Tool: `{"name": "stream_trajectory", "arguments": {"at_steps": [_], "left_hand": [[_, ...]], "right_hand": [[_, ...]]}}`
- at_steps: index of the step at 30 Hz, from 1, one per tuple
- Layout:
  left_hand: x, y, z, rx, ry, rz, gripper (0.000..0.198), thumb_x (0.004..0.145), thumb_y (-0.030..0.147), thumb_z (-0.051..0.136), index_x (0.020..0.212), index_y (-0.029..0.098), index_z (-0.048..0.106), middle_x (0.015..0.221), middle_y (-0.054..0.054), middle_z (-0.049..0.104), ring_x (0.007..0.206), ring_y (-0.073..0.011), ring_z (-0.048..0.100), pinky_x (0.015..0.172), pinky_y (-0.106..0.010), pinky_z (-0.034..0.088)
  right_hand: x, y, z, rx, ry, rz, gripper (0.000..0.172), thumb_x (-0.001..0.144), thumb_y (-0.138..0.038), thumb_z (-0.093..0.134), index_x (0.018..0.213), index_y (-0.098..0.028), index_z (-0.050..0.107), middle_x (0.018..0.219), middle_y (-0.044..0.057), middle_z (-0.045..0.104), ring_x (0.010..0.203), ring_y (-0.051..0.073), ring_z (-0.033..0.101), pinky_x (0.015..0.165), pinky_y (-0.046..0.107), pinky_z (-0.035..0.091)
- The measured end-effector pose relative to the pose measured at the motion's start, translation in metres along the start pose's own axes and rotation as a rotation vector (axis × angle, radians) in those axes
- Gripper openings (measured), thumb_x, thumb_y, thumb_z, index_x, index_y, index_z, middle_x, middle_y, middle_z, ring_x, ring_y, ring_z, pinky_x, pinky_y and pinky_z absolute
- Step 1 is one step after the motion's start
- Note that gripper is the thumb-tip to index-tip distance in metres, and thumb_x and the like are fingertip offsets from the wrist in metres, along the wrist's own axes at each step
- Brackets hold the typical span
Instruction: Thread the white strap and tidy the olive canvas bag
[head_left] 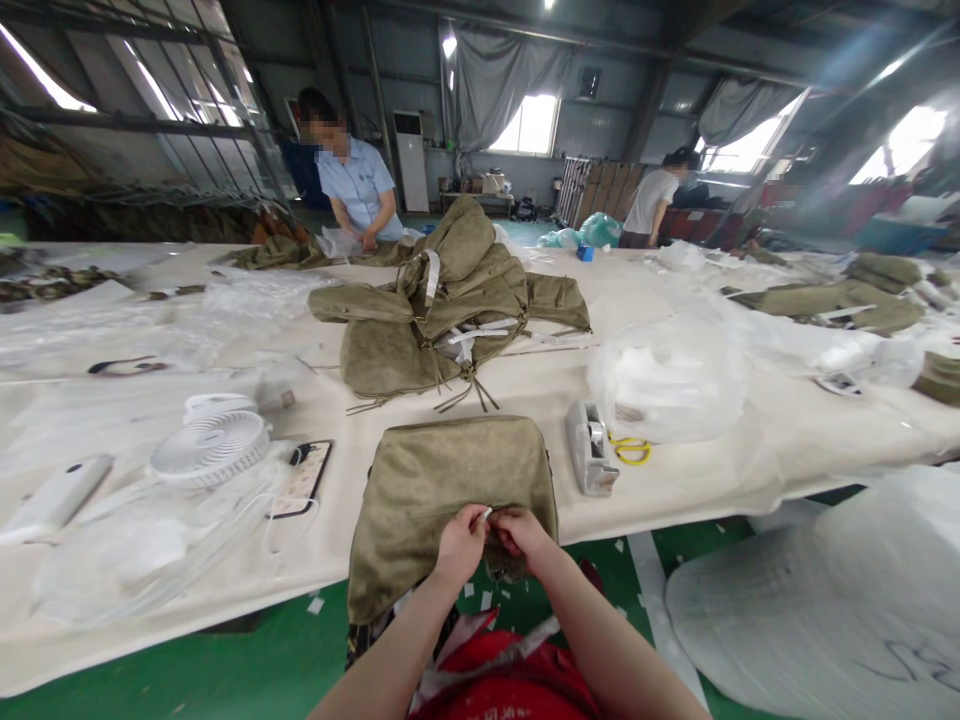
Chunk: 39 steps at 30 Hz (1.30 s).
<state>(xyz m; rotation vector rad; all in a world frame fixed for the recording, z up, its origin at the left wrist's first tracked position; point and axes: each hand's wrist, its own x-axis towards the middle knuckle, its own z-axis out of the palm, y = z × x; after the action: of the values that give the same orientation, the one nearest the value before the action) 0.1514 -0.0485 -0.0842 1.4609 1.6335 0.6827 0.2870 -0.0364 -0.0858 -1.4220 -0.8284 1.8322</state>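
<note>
Workshop table (750,440) | both hands (491,540) together, pinching olive garment (442,490) edge

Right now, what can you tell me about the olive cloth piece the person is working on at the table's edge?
The olive garment looks like soft, suede-like fabric, folded into a rough rectangle with rounded top corners. It lies flat on the cream-covered table, its lower part hanging over the near edge. The left hand and right hand pinch its lower hem together, with a small white bit showing between the fingers. A tape dispenser sits just right of it.
</note>
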Motion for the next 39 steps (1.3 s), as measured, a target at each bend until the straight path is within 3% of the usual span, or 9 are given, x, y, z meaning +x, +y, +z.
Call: {"name": "stream_trajectory", "arguments": {"at_steps": [4, 8, 12, 16, 20, 25, 33, 39], "left_hand": [[-0.006, 0.005, -0.001, -0.02, 0.034, 0.048, 0.019, 0.087, 0.015, 0.045, 0.1, 0.02, 0.059, 0.09, -0.001, 0.07, 0.082, -0.0111, 0.065, 0.076, -0.022, 0.048], [-0.013, 0.01, -0.004, -0.045, 0.121, -0.017, 0.024, 0.087, 0.023, 0.049, 0.11, 0.016, 0.053, 0.077, -0.001, 0.07, 0.071, -0.0131, 0.065, 0.066, -0.023, 0.048], [-0.017, 0.011, -0.009, 0.086, 0.13, -0.033, 0.019, 0.087, 0.033, 0.051, 0.088, 0.018, 0.063, 0.079, -0.004, 0.071, 0.074, -0.0147, 0.065, 0.068, -0.024, 0.046], [-0.016, 0.011, -0.012, 0.106, 0.058, 0.029, 0.022, 0.09, 0.03, 0.047, 0.095, 0.022, 0.067, 0.092, -0.002, 0.072, 0.084, -0.0139, 0.065, 0.077, -0.023, 0.047], [-0.016, 0.011, -0.011, 0.127, 0.165, 0.097, 0.018, 0.087, 0.026, 0.052, 0.096, 0.022, 0.067, 0.096, -0.002, 0.071, 0.092, -0.0146, 0.063, 0.086, -0.025, 0.047], [-0.02, 0.014, -0.011, 0.176, 0.233, 0.234, 0.022, 0.087, 0.023, 0.049, 0.098, 0.023, 0.068, 0.093, -0.004, 0.068, 0.089, -0.0161, 0.062, 0.086, -0.027, 0.049], [-0.03, 0.009, -0.018, 0.483, 0.148, 0.423, 0.039, 0.086, 0.015, 0.043, 0.118, 0.026, 0.061, 0.107, -0.007, 0.063, 0.099, -0.0215, 0.057, 0.091, -0.035, 0.047], [-0.033, 0.005, -0.016, 0.337, 0.257, 0.42, 0.027, 0.087, 0.017, 0.041, 0.106, 0.02, 0.061, 0.103, -0.009, 0.064, 0.099, -0.0205, 0.058, 0.093, -0.033, 0.047]], "right_hand": [[-0.005, 0.0, 0.005, 0.165, -0.032, 0.059, 0.025, 0.067, -0.031, 0.061, 0.052, -0.018, 0.046, 0.044, -0.006, 0.043, 0.036, 0.004, 0.026, 0.036, 0.02, 0.013], [-0.006, 0.001, 0.011, 0.272, -0.048, 0.103, 0.027, 0.068, -0.032, 0.06, 0.053, -0.019, 0.042, 0.046, -0.006, 0.04, 0.038, 0.004, 0.024, 0.036, 0.019, 0.012], [-0.007, 0.003, 0.012, 0.318, -0.048, 0.11, 0.026, 0.068, -0.033, 0.06, 0.056, -0.019, 0.043, 0.045, -0.008, 0.037, 0.037, 0.004, 0.025, 0.037, 0.02, 0.012], [-0.007, 0.005, 0.01, 0.32, -0.038, 0.092, 0.027, 0.066, -0.033, 0.064, 0.056, -0.019, 0.044, 0.045, -0.008, 0.04, 0.037, 0.004, 0.026, 0.037, 0.02, 0.012], [-0.007, 0.005, 0.009, 0.309, -0.041, 0.064, 0.029, 0.063, -0.034, 0.068, 0.055, -0.018, 0.045, 0.045, -0.008, 0.042, 0.037, 0.004, 0.027, 0.038, 0.021, 0.012], [-0.008, 0.004, 0.01, 0.31, -0.049, 0.047, 0.031, 0.064, -0.035, 0.068, 0.052, -0.018, 0.045, 0.043, -0.007, 0.042, 0.037, 0.005, 0.027, 0.038, 0.021, 0.012], [-0.008, 0.004, 0.01, 0.369, -0.067, 0.055, 0.026, 0.062, -0.034, 0.068, 0.057, -0.018, 0.049, 0.046, -0.007, 0.045, 0.039, 0.005, 0.031, 0.038, 0.02, 0.014], [-0.006, 0.008, 0.012, 0.274, -0.08, 0.015, 0.031, 0.063, -0.038, 0.068, 0.056, -0.019, 0.045, 0.043, -0.008, 0.041, 0.038, 0.005, 0.029, 0.039, 0.021, 0.017]]}}
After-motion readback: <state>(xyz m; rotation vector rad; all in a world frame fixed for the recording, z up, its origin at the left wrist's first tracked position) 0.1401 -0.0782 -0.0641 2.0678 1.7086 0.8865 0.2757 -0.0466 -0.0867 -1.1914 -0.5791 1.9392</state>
